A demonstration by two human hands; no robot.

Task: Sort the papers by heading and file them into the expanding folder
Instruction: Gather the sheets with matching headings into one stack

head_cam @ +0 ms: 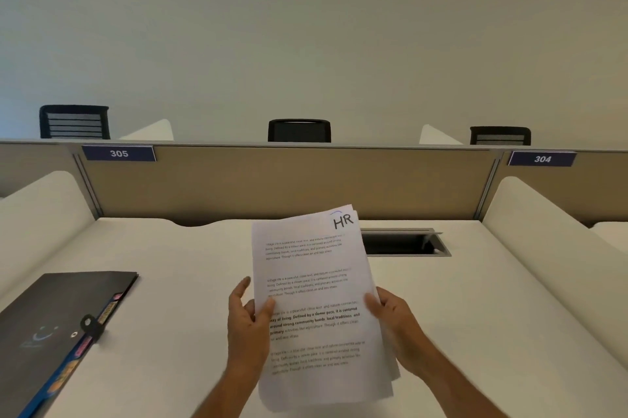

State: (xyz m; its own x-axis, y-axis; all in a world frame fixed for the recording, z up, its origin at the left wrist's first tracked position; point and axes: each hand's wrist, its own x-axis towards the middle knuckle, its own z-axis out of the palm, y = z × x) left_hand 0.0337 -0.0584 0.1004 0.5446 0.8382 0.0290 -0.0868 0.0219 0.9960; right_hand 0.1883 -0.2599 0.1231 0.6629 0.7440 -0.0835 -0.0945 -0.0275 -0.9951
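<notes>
A stack of white printed papers (316, 281) is held up above the desk in the middle of the view. The top sheet has "HR" handwritten at its upper right corner. My left hand (246, 319) grips the stack's left edge, thumb on the front. My right hand (394, 319) holds the right edge, thumb on the front too. A black expanding folder (57, 319) lies closed on the desk at the left, with a button-and-strap clasp and coloured tabs along its blue edge.
The white desk (176, 281) is bounded by a tan partition (289, 179) at the back and white side dividers (550, 224). An open cable slot (404, 242) sits behind the papers at the right. Black chairs stand beyond the partition.
</notes>
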